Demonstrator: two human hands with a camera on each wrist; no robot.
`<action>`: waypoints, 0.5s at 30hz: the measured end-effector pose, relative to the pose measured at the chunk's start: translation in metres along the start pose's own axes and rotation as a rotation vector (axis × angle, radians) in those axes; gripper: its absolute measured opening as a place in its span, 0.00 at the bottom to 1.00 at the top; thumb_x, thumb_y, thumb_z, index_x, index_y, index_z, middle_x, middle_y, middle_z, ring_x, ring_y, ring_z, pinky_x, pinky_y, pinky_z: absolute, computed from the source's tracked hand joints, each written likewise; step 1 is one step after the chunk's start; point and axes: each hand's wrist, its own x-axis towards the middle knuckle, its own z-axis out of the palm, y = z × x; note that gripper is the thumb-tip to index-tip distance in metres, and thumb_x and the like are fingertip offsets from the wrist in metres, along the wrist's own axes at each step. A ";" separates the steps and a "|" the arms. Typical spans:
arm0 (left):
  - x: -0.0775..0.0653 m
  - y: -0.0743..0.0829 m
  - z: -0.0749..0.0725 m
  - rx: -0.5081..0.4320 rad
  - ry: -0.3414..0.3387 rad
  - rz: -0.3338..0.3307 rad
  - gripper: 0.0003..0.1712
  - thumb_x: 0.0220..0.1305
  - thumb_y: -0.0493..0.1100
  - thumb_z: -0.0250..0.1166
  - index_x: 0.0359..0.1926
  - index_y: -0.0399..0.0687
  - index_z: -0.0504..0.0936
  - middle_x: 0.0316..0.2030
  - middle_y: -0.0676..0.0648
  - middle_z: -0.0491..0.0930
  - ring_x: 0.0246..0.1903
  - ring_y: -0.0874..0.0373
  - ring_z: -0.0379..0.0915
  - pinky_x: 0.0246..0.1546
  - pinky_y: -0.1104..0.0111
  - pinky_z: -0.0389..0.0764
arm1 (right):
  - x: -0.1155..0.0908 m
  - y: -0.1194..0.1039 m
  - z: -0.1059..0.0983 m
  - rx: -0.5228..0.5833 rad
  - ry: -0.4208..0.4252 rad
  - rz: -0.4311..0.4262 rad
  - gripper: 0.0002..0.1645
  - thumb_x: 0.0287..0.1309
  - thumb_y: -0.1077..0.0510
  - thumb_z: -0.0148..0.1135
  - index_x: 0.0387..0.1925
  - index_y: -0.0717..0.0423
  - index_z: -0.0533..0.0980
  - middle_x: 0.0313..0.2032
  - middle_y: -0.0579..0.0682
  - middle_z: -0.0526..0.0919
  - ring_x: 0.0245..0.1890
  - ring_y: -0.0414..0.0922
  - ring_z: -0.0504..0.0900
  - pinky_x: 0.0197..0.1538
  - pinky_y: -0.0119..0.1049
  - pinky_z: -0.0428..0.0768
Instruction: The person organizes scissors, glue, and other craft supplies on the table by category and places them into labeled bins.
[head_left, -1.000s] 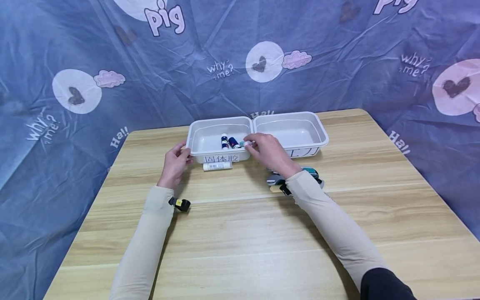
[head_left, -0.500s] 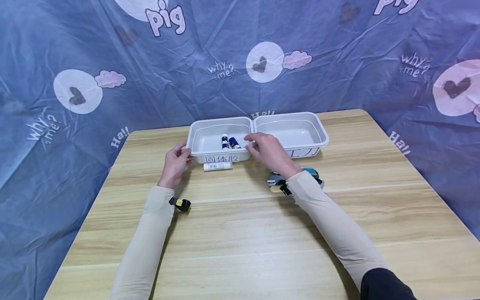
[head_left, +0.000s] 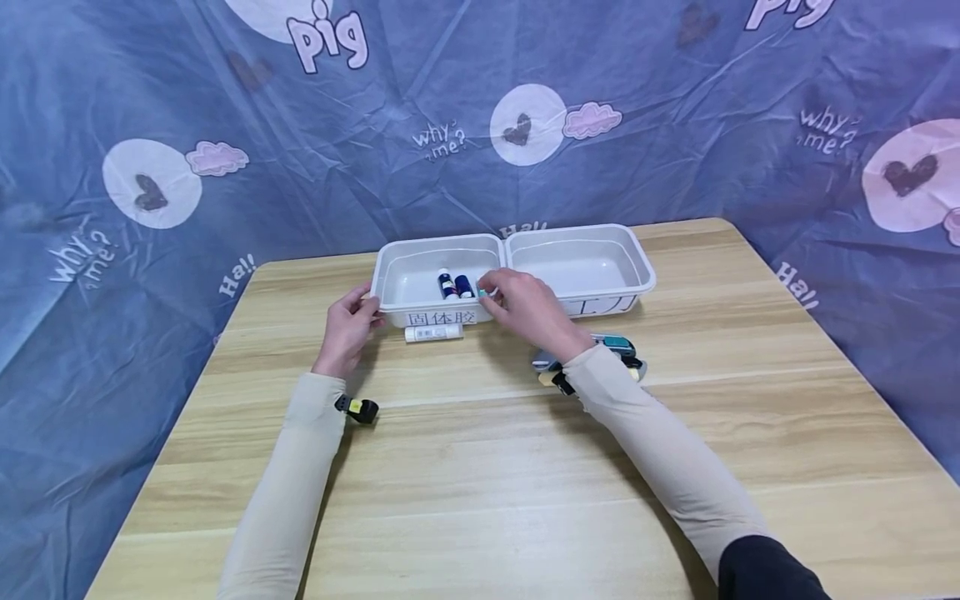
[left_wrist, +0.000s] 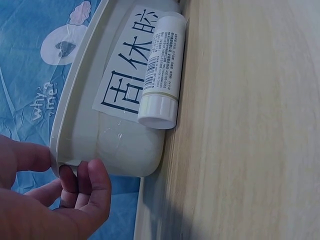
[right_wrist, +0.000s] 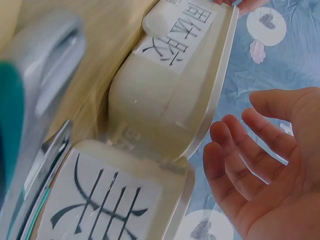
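Note:
My left hand point(head_left: 349, 327) grips the left corner of a white plastic box point(left_wrist: 131, 150), thumb over the rim and fingers below it. Two dark blue glue sticks point(head_left: 464, 287) lie inside. My right hand point(right_wrist: 265, 160) hovers over the box's right end, fingers loosely bent with nothing between them. Below its fingertips shows a small green-and-white piece point(head_left: 482, 292), mostly hidden by the hand. A white glue stick point(left_wrist: 164, 70) lies on the table against the front of the box, below its paper label point(left_wrist: 131, 65).
A second white box point(head_left: 581, 258), also labelled, adjoins the first on the right. Several utility knives point(head_left: 618, 343) lie in a pile on the wooden table point(head_left: 480, 483), partly under my right forearm. A blue printed cloth point(head_left: 315, 150) hangs behind the table.
A second ago my right hand pinched a small white-and-green stick over the box; its fingers have since loosened and shifted slightly left. The blue glue sticks have shifted slightly. My left hand keeps its grip.

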 end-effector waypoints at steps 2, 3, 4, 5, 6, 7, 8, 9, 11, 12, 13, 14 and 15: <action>-0.001 0.000 -0.001 0.002 -0.005 -0.003 0.27 0.78 0.37 0.53 0.74 0.39 0.66 0.47 0.39 0.74 0.41 0.58 0.78 0.50 0.68 0.85 | 0.001 -0.004 0.004 -0.016 -0.006 -0.025 0.14 0.70 0.57 0.62 0.53 0.58 0.82 0.47 0.52 0.87 0.44 0.48 0.86 0.49 0.42 0.86; -0.001 0.000 -0.002 0.006 -0.006 -0.002 0.27 0.78 0.37 0.53 0.74 0.39 0.66 0.47 0.40 0.74 0.40 0.58 0.78 0.51 0.69 0.85 | 0.001 -0.006 0.005 -0.022 -0.010 -0.042 0.14 0.70 0.57 0.62 0.52 0.58 0.82 0.47 0.52 0.87 0.44 0.47 0.86 0.49 0.42 0.86; -0.002 0.000 -0.002 0.006 -0.006 -0.001 0.27 0.78 0.37 0.53 0.74 0.39 0.66 0.47 0.40 0.74 0.40 0.59 0.78 0.51 0.68 0.85 | 0.001 -0.008 0.007 -0.027 -0.016 -0.061 0.14 0.70 0.57 0.62 0.52 0.58 0.82 0.47 0.52 0.88 0.44 0.46 0.86 0.50 0.41 0.86; -0.002 0.000 -0.003 0.003 -0.006 0.000 0.27 0.78 0.37 0.53 0.74 0.39 0.67 0.46 0.40 0.74 0.40 0.59 0.78 0.51 0.68 0.85 | 0.002 -0.010 0.009 -0.032 -0.020 -0.085 0.13 0.70 0.57 0.63 0.52 0.57 0.83 0.46 0.52 0.88 0.44 0.46 0.86 0.51 0.40 0.86; -0.002 0.000 -0.003 0.002 -0.005 0.002 0.27 0.78 0.37 0.53 0.74 0.39 0.67 0.46 0.41 0.74 0.40 0.59 0.78 0.51 0.68 0.85 | 0.002 -0.012 0.011 -0.036 -0.024 -0.112 0.13 0.70 0.57 0.63 0.51 0.57 0.83 0.46 0.51 0.88 0.44 0.46 0.86 0.51 0.40 0.86; -0.002 0.000 -0.004 0.002 -0.004 0.004 0.27 0.78 0.37 0.53 0.74 0.39 0.67 0.46 0.41 0.74 0.39 0.60 0.78 0.51 0.68 0.85 | 0.003 -0.014 0.013 -0.040 -0.031 -0.138 0.12 0.70 0.58 0.63 0.50 0.57 0.83 0.46 0.51 0.88 0.44 0.45 0.87 0.52 0.40 0.86; -0.002 0.000 -0.004 0.002 -0.002 0.006 0.27 0.78 0.37 0.53 0.74 0.39 0.67 0.45 0.41 0.74 0.39 0.60 0.78 0.51 0.68 0.85 | 0.003 -0.016 0.015 -0.042 -0.039 -0.162 0.12 0.69 0.58 0.63 0.50 0.57 0.84 0.46 0.51 0.89 0.44 0.45 0.87 0.52 0.39 0.87; -0.002 0.000 -0.004 0.001 -0.002 0.005 0.27 0.77 0.37 0.53 0.74 0.39 0.67 0.45 0.42 0.74 0.39 0.60 0.77 0.52 0.67 0.85 | 0.004 -0.018 0.017 -0.045 -0.045 -0.185 0.12 0.69 0.59 0.63 0.50 0.58 0.84 0.46 0.51 0.89 0.44 0.45 0.87 0.52 0.39 0.87; -0.001 0.000 -0.005 0.000 -0.008 0.005 0.27 0.77 0.37 0.53 0.74 0.39 0.68 0.45 0.42 0.74 0.39 0.60 0.78 0.53 0.66 0.85 | 0.005 -0.020 0.020 -0.060 -0.059 -0.216 0.11 0.69 0.60 0.63 0.49 0.58 0.84 0.45 0.51 0.89 0.45 0.44 0.88 0.52 0.38 0.87; 0.000 -0.001 -0.004 0.000 -0.010 0.006 0.27 0.77 0.37 0.53 0.74 0.38 0.67 0.45 0.42 0.74 0.39 0.60 0.78 0.54 0.66 0.85 | 0.005 -0.022 0.020 -0.069 -0.068 -0.228 0.11 0.69 0.60 0.63 0.49 0.58 0.84 0.45 0.50 0.89 0.45 0.44 0.88 0.51 0.38 0.87; 0.000 -0.001 -0.004 0.000 -0.012 0.007 0.27 0.77 0.37 0.53 0.74 0.38 0.67 0.44 0.42 0.74 0.39 0.60 0.78 0.54 0.65 0.85 | 0.006 -0.023 0.022 -0.077 -0.079 -0.237 0.12 0.69 0.60 0.63 0.50 0.58 0.85 0.46 0.50 0.89 0.45 0.44 0.88 0.51 0.38 0.87; 0.001 -0.001 -0.003 -0.005 -0.014 0.008 0.27 0.77 0.37 0.54 0.74 0.38 0.67 0.44 0.41 0.74 0.39 0.60 0.78 0.55 0.63 0.85 | 0.006 -0.025 0.023 -0.086 -0.091 -0.245 0.12 0.69 0.60 0.63 0.50 0.57 0.85 0.46 0.49 0.89 0.46 0.44 0.88 0.51 0.38 0.87; 0.001 -0.001 -0.003 -0.007 -0.014 0.009 0.27 0.77 0.36 0.54 0.73 0.38 0.68 0.45 0.41 0.74 0.38 0.60 0.78 0.55 0.63 0.85 | 0.007 -0.026 0.024 -0.100 -0.104 -0.252 0.12 0.68 0.61 0.63 0.50 0.57 0.85 0.47 0.49 0.89 0.46 0.45 0.88 0.52 0.38 0.87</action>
